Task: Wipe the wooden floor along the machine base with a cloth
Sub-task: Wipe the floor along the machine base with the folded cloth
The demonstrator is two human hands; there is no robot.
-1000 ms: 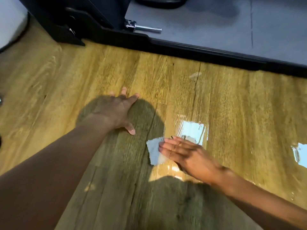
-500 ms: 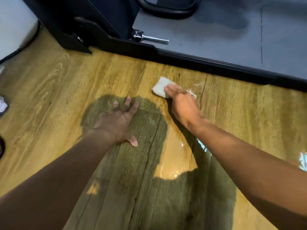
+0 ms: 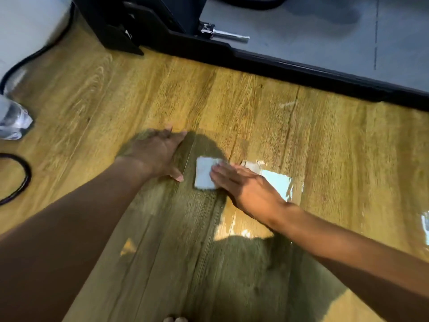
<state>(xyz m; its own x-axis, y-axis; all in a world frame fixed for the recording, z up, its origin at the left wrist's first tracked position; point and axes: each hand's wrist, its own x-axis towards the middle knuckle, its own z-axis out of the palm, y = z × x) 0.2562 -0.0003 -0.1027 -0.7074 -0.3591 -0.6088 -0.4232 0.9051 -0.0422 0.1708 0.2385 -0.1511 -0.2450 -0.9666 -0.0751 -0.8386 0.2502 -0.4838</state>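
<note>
While black cable (image 3: 22, 180) lies aside, hand (image 3: 246, 187) presses cloth (image 3: 204, 174).

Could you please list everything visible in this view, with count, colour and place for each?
Folded white cloth: one, white, floor centre, under right fingers.
Wooden plank floor: one, yellow-brown, most of view.
Black machine base: one, black, along top.
Silver metal pin: one, silver, on base, top centre.
Black cable: one, black, upper left.
Clear plastic wrapping: one, translucent, left edge.
Left hand: one, flat on floor.
Right hand: one, pressing cloth.
</note>
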